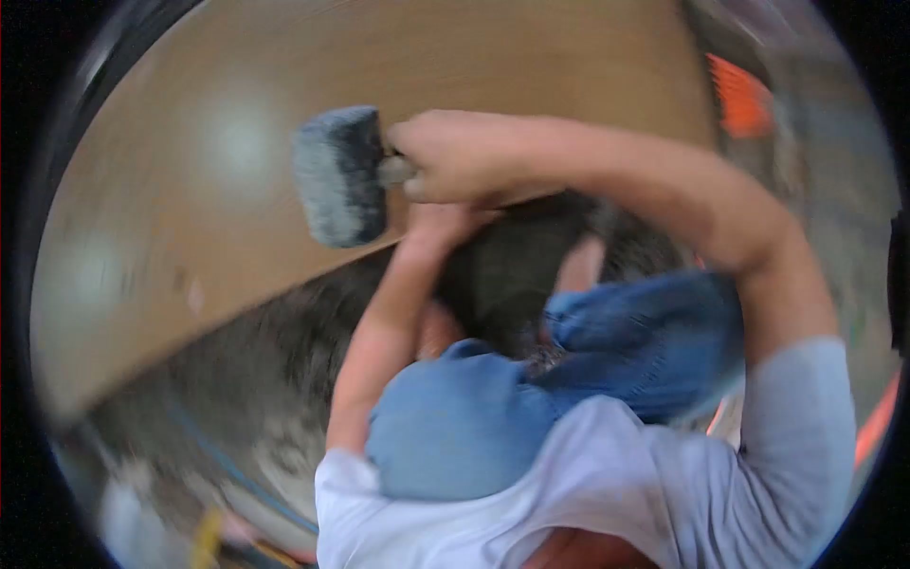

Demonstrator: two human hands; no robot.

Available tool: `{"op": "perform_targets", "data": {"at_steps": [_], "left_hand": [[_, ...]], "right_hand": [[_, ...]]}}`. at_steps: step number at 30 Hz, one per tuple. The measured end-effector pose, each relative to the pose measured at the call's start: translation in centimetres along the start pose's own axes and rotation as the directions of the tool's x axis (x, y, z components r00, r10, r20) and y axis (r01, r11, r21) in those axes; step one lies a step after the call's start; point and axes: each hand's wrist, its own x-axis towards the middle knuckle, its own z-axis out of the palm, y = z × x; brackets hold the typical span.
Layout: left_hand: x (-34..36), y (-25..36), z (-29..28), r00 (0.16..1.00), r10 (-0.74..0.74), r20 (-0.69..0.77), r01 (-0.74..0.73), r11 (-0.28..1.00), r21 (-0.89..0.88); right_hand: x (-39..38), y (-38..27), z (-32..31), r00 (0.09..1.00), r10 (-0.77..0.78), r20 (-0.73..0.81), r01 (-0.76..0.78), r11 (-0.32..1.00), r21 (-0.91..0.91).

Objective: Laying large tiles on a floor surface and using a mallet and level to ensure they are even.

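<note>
My right hand (455, 156) is closed round the short visible part of a mallet's handle. The mallet (341, 177) has a thick dark head with a worn, whitish-grey face, and it is raised above a large tan, glossy panel (550, 62). Below it, my left hand (444, 226) is at the panel's near edge. My right hand and the blur cover its fingers, so their grip cannot be made out.
Rough dark grey ground (275, 351) runs along the panel's near edge, around my bent legs in blue denim. A blue cord or hose (232, 465) lies at the lower left, near a blurred yellow object (207, 539). An orange object (741, 98) stands beyond the panel's right edge.
</note>
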Motion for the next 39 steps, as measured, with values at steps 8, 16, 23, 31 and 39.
{"op": "perform_targets", "data": {"at_steps": [8, 16, 23, 31, 39], "left_hand": [[1.6, 4.7, -3.0, 0.924, 0.301, -0.233, -0.249, 0.941, 0.231], [1.3, 3.7, -2.1, 0.938, 0.285, -0.197, -0.22, 0.929, 0.296], [1.7, 3.8, -2.5, 0.934, 0.302, -0.193, -0.222, 0.911, 0.348], [1.3, 3.9, -2.4, 0.939, 0.278, -0.201, -0.204, 0.923, 0.325], [1.9, 4.9, -2.3, 0.933, 0.291, -0.212, -0.215, 0.922, 0.321]], "right_hand": [[-26.1, 17.2, -2.4, 0.489, 0.866, 0.105, -0.229, 0.011, 0.973], [-34.6, 22.5, 8.8, 0.272, 0.882, 0.386, 0.622, -0.467, 0.629], [-31.7, 21.6, 13.7, 0.339, 0.867, 0.365, 0.72, -0.488, 0.493], [-28.5, 20.8, 12.0, 0.34, 0.863, 0.374, 0.804, -0.473, 0.36], [-30.0, 21.2, 12.2, 0.42, 0.863, 0.28, 0.809, -0.496, 0.315]]}}
